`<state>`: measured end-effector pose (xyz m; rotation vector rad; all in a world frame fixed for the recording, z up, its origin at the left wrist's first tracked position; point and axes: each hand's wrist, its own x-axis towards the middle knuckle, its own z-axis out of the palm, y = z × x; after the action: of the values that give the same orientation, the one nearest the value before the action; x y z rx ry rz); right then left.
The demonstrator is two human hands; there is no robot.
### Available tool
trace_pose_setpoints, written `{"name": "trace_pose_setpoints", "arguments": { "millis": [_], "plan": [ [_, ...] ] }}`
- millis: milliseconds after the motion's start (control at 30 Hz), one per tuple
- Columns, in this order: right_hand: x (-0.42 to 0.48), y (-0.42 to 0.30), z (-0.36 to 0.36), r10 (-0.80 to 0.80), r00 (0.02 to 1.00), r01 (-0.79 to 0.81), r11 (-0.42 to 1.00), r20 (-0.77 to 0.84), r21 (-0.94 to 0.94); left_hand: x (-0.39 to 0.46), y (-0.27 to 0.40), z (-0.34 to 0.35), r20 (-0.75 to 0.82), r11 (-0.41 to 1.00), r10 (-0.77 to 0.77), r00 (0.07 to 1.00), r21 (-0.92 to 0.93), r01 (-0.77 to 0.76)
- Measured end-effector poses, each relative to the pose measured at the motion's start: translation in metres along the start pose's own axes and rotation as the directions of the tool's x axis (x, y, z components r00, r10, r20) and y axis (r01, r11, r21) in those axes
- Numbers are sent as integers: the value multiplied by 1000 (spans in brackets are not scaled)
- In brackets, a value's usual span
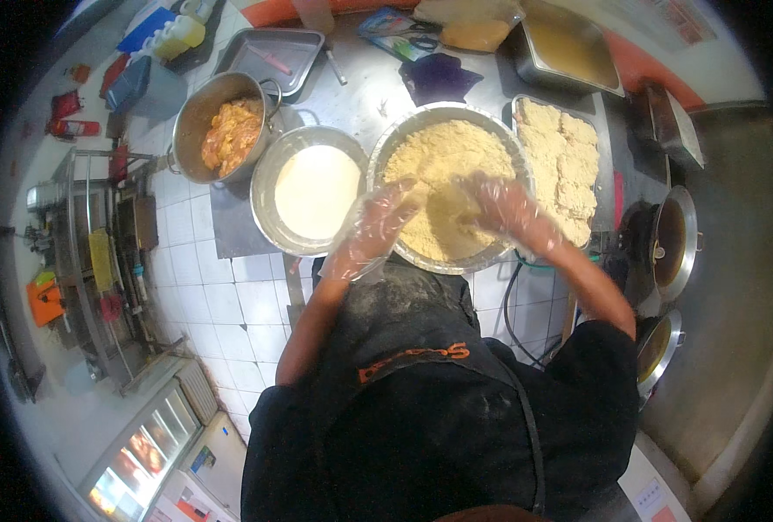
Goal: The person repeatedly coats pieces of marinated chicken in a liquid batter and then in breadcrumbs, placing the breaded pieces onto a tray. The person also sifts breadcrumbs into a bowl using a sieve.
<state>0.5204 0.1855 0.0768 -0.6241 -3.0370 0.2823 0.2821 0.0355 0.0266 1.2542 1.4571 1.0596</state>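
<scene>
My left hand [377, 225], in a clear plastic glove, is over the left rim of a wide metal basin [448, 266]. Its fingers are apart, with nothing visible between them. Pale yellow breading [455, 140] fills much of the basin. On the right side, my gloved right hand [507, 209] reaches down to the breading. Motion blurs its fingertips, so whether they grip anything is unclear. Left of the basin stands a metal bowl [262, 196] of creamy batter [318, 189]. Breaded pieces [559, 163] lie in rows on a tray to the right.
A steel pot [187, 140] of marinated raw meat [231, 137] stands left of the batter. Behind are a metal tray [295, 49], scissors [422, 42], a dark cloth [439, 78] and a deep steel pan [572, 52]. Pans of oil [670, 241] are at far right.
</scene>
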Motion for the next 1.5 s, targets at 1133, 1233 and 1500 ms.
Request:
{"name": "trace_pose_setpoints", "arguments": {
  "millis": [1133,1233,1500],
  "plan": [
    [112,15,148,703,674,-507,215,228,834,56,-12,23,-290,988,19,957,-142,-63],
    [100,18,150,728,676,-381,217,111,899,68,-32,22,-252,988,121,960,123,-92],
    [51,36,121,617,678,19,-557,399,830,116,-61,37,-104,689,67,992,724,29]
  ]
}}
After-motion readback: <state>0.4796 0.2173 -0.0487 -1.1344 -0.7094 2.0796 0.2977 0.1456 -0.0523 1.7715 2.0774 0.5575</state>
